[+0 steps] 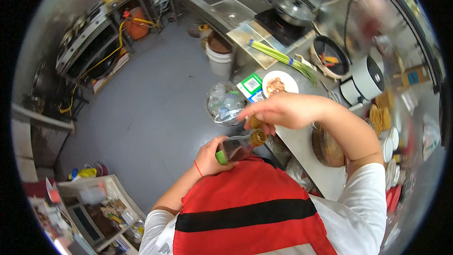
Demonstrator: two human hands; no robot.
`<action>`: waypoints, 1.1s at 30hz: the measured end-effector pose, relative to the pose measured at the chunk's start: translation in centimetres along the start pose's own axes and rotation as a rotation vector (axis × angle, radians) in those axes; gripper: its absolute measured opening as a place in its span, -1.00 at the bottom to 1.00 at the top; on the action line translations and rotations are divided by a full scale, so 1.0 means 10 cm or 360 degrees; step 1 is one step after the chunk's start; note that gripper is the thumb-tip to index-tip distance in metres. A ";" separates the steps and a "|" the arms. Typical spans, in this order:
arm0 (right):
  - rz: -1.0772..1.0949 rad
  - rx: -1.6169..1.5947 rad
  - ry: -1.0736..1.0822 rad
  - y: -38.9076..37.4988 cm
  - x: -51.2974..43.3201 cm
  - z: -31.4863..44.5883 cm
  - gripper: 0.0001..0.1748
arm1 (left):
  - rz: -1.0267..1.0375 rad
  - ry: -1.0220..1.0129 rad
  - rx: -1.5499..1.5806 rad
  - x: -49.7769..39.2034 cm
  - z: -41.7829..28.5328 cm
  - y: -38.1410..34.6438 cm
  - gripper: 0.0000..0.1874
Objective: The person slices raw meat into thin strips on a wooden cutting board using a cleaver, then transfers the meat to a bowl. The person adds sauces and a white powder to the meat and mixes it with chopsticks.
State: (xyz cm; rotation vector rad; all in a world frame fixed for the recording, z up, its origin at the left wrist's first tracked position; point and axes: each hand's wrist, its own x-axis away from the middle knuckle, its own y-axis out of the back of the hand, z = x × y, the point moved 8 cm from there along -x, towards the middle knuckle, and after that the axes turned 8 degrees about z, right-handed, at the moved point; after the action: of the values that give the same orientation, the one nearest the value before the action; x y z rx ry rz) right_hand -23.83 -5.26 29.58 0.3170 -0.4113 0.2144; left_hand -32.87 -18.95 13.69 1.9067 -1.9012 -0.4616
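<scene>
My left hand [212, 156] is wrapped around a clear bottle [235, 148] with dark liquid inside and a green label. The bottle is tilted in front of my red apron, its yellow neck [258, 137] pointing right. Just above the mouth, my right hand [279, 111] holds a yellowish bottle cap [255, 122] in its fingers. Whether the cap is still joined to the neck, I cannot tell. Beyond my right hand, a white plate [292, 82] with sliced raw meat [275, 85] sits on the steel counter [295, 145], partly covered by the hand.
Tied green stalks [272, 54] lie beside an induction cooker [270, 24] bearing a lidded pan [294, 10]. Printed code cards [252, 84] are at the counter edge, above a bagged bin [226, 104]. A round wooden chopping block [329, 147] sits to the right. White buckets [218, 56] stand under the counter.
</scene>
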 end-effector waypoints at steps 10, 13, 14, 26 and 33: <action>-0.1442 -0.2395 0.0249 -0.61 0.90 -2.99 -0.63 | -0.0165 -0.0024 -0.0038 -0.86 -0.02 -0.18 -0.21; -0.1958 -0.2694 0.0259 -0.67 1.12 -3.71 -0.43 | -0.0212 0.0071 -0.0162 -1.18 0.01 -0.17 -0.24; -0.2111 -0.2735 0.0274 -0.67 1.21 -3.90 -0.38 | -0.0195 0.0083 -0.0087 -1.29 0.03 -0.19 -0.26; -0.2203 -0.0425 0.0038 0.54 1.73 -3.29 -0.71 | -0.0201 0.0218 -0.0490 -1.98 0.11 -0.31 -0.27; -0.2304 -0.1018 0.0266 0.47 1.88 -3.42 -0.81 | -0.0080 0.0291 -0.0648 -2.19 0.21 -0.33 -0.26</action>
State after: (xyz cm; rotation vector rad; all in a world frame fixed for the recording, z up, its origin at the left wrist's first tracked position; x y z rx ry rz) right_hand 3.92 13.48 9.02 -0.0911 0.0029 -1.2796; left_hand -31.41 2.75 9.12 1.6670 -1.5103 -0.6141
